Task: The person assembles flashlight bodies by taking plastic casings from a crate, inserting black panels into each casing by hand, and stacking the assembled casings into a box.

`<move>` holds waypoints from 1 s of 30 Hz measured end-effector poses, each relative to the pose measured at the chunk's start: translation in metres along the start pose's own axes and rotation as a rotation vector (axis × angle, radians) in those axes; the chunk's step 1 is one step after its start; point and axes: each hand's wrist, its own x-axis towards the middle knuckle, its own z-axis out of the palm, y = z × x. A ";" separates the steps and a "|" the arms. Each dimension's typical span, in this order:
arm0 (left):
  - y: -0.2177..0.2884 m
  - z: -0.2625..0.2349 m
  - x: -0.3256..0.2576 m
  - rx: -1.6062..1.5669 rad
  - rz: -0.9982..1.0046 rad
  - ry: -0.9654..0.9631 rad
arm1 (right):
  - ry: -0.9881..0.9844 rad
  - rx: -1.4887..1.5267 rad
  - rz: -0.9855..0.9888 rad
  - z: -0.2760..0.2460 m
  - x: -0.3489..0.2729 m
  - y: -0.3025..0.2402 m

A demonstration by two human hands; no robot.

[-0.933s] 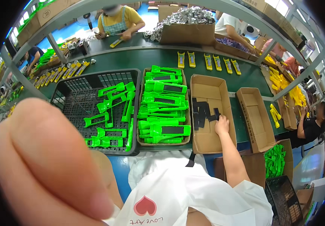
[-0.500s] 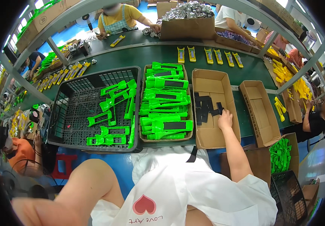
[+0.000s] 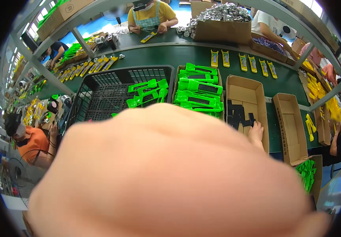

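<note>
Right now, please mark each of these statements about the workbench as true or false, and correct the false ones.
1. The right hand reaches into a cardboard box that holds black parts. True.
2. The black plastic crate is full of yellow parts. False: it holds a few green parts.
3. Something blurred and close covers the lower picture. True.
4. The cardboard box on the far right is packed with green parts. False: it looks empty.

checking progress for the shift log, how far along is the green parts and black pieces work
Looks done: a cardboard tray filled with stacked green parts. In hand: the right hand rests on black pieces in the next cardboard box. Left: loose green parts in the black crate. A blurred arm hides the left hand.
</note>
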 end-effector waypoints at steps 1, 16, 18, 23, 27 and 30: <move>0.005 0.000 -0.002 0.010 0.013 -0.023 | -0.014 0.007 0.042 -0.010 -0.006 -0.004; -0.041 -0.022 0.035 0.143 -0.001 -0.364 | 0.081 -0.082 -0.029 0.010 0.003 0.001; -0.048 -0.016 0.035 0.127 0.012 -0.432 | 0.030 0.010 -0.046 0.006 0.011 -0.007; -0.030 0.003 0.020 0.149 0.124 -0.562 | 0.044 -0.028 0.013 -0.007 -0.006 0.008; -0.026 0.015 0.016 0.208 0.154 -0.660 | -0.110 -0.011 0.016 0.015 -0.019 -0.014; -0.044 0.066 0.031 0.199 0.094 -0.719 | -0.035 -0.009 0.000 0.008 -0.015 -0.001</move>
